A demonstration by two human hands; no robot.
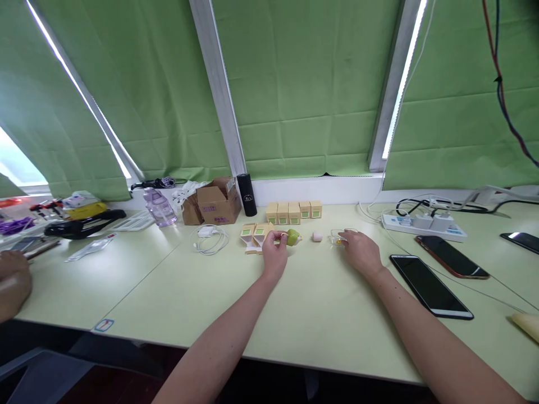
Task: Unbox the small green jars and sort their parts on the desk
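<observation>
Between the thumb and fingers of my left hand (274,247) is a small rounded green object (292,237) with a pale part at its end; its exact kind is too small to tell. My right hand (357,250) is closed at the edge of a clear plastic piece (336,237) lying on the table, with a bit of yellow by the fingertips. A small pale pink block (316,237) rests between my two hands. Just left of my left hand, two opened small cardboard boxes (254,241) lie with flaps out.
Behind my hands stands a row of several small cardboard boxes (283,214). Left of it are a black cylinder (246,195), a brown carton (217,203), a charger cable (210,240) and a purple bottle (160,207). Phones (432,286) and a power strip (424,225) lie right. Another person's hand (12,283) shows far left.
</observation>
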